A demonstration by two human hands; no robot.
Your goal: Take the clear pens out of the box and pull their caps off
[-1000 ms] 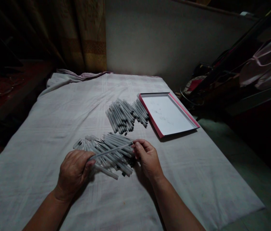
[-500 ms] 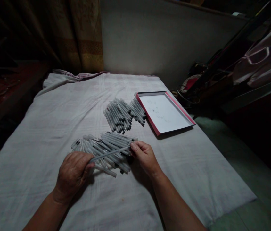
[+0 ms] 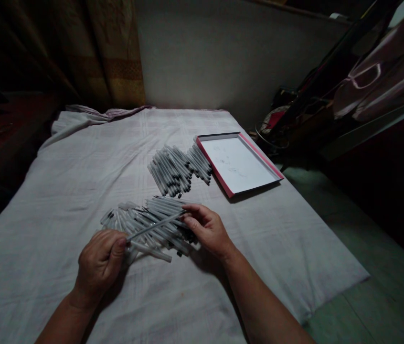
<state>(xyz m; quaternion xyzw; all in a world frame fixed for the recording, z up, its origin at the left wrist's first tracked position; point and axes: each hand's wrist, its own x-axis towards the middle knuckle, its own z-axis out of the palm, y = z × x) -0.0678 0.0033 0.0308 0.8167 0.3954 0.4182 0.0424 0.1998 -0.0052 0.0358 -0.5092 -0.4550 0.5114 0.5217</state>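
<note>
Between my two hands I hold one thin grey pen (image 3: pixel 155 226) by its ends. My left hand (image 3: pixel 100 263) pinches the near end. My right hand (image 3: pixel 205 229) pinches the far end with its fingertips. The pen hovers just above a loose heap of similar pens (image 3: pixel 144 228) on the white cloth (image 3: pixel 80 181). A second, tidier pile of pens (image 3: pixel 178 169) lies farther back, touching a shallow pink-edged box lid (image 3: pixel 238 162) with a white inside.
The cloth-covered mattress ends at the right, where a greenish floor (image 3: pixel 359 239) shows. A curtain (image 3: pixel 116 57) and a grey wall stand behind. Dark clutter and bags (image 3: pixel 331 105) crowd the right side.
The view has drifted, so everything sits a little more to the left. Both hands still hold the same pen over the heap, slightly lower and nearer.
</note>
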